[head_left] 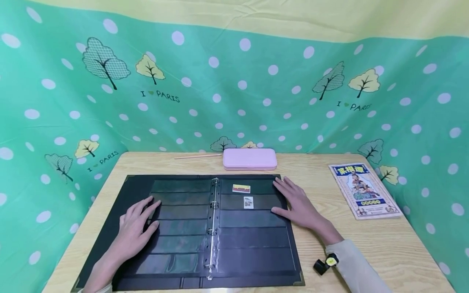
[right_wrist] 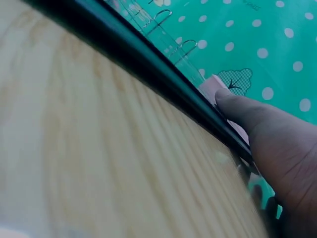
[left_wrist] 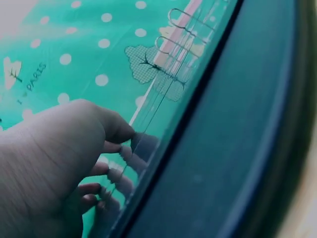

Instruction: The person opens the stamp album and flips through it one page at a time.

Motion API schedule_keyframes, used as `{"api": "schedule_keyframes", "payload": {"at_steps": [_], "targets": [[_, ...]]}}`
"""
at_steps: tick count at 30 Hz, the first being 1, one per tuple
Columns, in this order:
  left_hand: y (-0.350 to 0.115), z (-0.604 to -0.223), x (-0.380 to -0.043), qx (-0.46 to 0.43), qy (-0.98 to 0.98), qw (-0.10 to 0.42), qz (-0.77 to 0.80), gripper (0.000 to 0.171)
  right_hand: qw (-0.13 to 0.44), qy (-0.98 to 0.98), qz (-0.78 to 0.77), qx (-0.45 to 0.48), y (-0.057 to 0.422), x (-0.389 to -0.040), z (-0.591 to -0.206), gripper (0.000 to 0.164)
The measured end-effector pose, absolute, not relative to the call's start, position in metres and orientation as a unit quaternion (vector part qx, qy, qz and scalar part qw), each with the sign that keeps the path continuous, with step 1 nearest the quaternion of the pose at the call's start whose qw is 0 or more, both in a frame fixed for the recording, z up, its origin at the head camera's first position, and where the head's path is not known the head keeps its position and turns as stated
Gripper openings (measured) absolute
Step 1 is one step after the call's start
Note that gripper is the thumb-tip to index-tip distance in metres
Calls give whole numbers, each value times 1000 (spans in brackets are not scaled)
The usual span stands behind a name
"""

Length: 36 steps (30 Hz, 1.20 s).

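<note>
A black ring binder (head_left: 253,260) lies spread flat on the table, with clear strip-pocket pages on both sides of its metal rings (head_left: 213,203). Two stamps sit in the upper pockets of the right page: a red and yellow stamp (head_left: 241,189) and, below it, a grey stamp (head_left: 248,202). My left hand (head_left: 133,230) rests on the left page with fingers relaxed; the left wrist view shows the fingertips mirrored in the glossy sheet. At the binder's right edge my right hand (head_left: 298,203) lies with thumb and fingers loosely spread, touching the page's border. Neither hand holds anything.
A pink case (head_left: 250,158) stands behind the binder, with thin tweezers or a stick (head_left: 198,156) beside it. To the right lies an illustrated booklet (head_left: 364,190). Green patterned cloth (head_left: 234,93) hangs around the wooden table (head_left: 315,162). My right wrist wears a small camera (head_left: 325,263).
</note>
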<state>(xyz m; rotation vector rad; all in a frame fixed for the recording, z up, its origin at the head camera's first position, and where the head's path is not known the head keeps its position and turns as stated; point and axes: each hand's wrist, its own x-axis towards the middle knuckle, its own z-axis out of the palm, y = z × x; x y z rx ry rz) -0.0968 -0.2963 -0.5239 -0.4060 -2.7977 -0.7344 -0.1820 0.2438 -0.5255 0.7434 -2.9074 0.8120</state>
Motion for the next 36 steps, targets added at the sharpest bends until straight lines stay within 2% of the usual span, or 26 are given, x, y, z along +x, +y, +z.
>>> {"api": "schedule_keyframes", "payload": {"at_steps": [7,18,28,36], "targets": [[-297,-525,-98,-126,-952,118,-253,60,0,-943,216,253,243,-182,-527,93],[-296,-525,-98,-119,-955,107,-249,61,-7,-943,214,256,245,-181,-524,84],[-298,-525,-97,-119,-955,107,-249,61,36,-930,223,289,242,-180,-520,76],[-296,-526,-98,-120,-955,105,-249,61,34,-924,294,243,241,-179,-523,75]]}}
